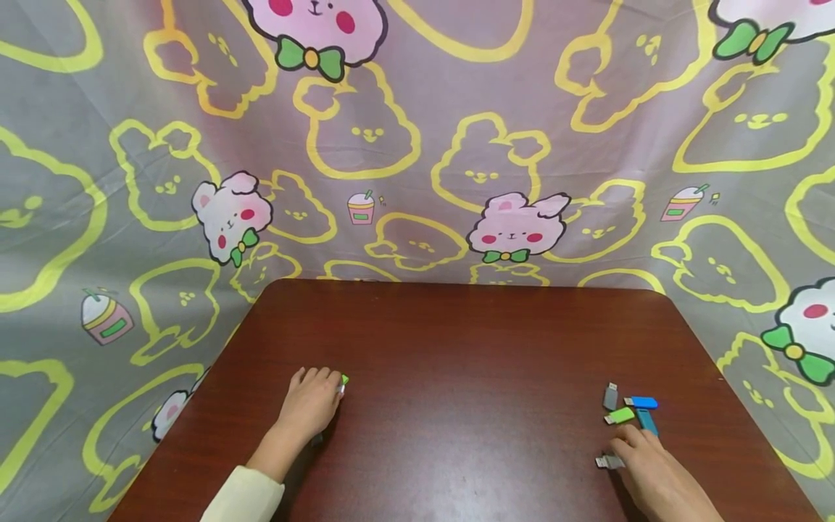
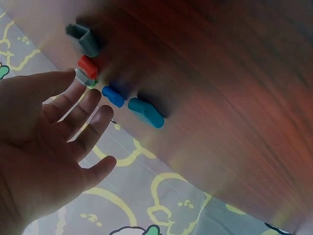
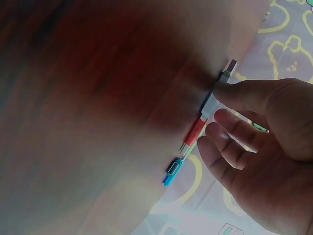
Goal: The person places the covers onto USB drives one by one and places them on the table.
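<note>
At the left of the table, my left hand point(image 1: 309, 403) holds a small white cap point(image 2: 85, 77) between thumb and index finger, the other fingers spread. Close around it in the left wrist view are a hollow dark grey cap point(image 2: 84, 40), a red cap point(image 2: 88, 66), a blue cap point(image 2: 113, 96) and a teal cap point(image 2: 146, 112). On the right side, my right hand point(image 1: 657, 471) pinches a grey USB flash drive point(image 1: 609, 462), its bare metal plug pointing left. A red USB drive point(image 3: 195, 131) lies near these fingers, hidden by the hand in the head view.
Just beyond my right hand lie a grey USB drive point(image 1: 610, 396), a green one point(image 1: 620, 416), a blue one point(image 1: 642, 402) and a teal one point(image 1: 647, 422). The brown wooden table point(image 1: 443, 348) stands against a patterned cloth point(image 1: 417, 174) hung at the back and sides.
</note>
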Demonstrator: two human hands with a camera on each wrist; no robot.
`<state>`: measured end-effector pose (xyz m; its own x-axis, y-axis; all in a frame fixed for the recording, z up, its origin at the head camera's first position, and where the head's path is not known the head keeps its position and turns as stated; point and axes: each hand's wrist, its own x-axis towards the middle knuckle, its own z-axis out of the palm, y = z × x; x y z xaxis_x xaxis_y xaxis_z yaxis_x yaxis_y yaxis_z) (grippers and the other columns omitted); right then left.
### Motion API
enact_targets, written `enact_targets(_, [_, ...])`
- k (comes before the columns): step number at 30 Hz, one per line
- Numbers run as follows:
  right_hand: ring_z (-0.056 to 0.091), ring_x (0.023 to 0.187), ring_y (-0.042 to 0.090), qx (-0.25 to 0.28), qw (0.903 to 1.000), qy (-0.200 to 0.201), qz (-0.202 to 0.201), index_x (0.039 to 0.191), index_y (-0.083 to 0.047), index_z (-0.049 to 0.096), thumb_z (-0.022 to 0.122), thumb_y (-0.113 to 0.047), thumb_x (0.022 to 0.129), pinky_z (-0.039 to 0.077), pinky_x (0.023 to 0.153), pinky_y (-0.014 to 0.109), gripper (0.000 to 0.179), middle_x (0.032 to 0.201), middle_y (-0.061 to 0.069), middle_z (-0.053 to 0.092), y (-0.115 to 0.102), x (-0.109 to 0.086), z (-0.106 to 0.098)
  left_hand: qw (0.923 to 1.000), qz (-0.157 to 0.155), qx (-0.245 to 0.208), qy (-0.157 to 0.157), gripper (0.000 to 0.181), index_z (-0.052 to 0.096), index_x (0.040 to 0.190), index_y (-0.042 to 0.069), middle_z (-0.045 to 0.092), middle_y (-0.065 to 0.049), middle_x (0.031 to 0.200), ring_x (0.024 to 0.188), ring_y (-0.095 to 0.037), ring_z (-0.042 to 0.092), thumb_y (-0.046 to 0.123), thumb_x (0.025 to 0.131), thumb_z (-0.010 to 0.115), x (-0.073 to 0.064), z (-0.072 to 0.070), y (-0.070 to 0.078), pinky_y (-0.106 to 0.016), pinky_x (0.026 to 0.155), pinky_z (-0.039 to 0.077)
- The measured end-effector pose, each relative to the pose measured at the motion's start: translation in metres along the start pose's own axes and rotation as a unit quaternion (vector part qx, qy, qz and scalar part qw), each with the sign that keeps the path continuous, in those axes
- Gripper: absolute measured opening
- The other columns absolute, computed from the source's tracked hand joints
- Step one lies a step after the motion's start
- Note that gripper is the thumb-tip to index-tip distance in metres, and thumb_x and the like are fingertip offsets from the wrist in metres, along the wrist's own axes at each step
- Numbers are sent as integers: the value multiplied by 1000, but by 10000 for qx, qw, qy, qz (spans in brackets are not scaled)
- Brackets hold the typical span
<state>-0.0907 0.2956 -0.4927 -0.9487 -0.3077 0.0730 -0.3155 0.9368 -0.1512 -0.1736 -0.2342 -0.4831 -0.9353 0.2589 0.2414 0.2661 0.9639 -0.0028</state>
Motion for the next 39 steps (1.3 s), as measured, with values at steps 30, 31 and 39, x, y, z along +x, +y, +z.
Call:
enact_targets(30, [49,76,8,328,9987,-160,342,93,-20,59,78,-14,81,46,64,30,24,80,-10,51,-15,3,-6,9982,0,-432,424,19,58,78,15,59,1,72,78,-26,58,7,76,75,6,-8,11,-47,77,50])
enact_targets(31, [50,78,9,342,9986,-140,365,94,-20,60,78,-14,81,47,64,31,24,81,-9,52,-16,3,-6,9977,-17,-528,433,19,58,79,15,57,1,73,77,-25,57,7,75,75,6,-10,13,-44,75,49])
enact_targets(39, [54,80,9,344,9983,1,477,94,-22,62,81,-21,81,50,67,35,23,85,-12,56,-28,8,-8,9914,-327,-1229,320,13,59,85,15,50,5,78,78,-16,48,10,78,69,8,-19,30,-31,66,45])
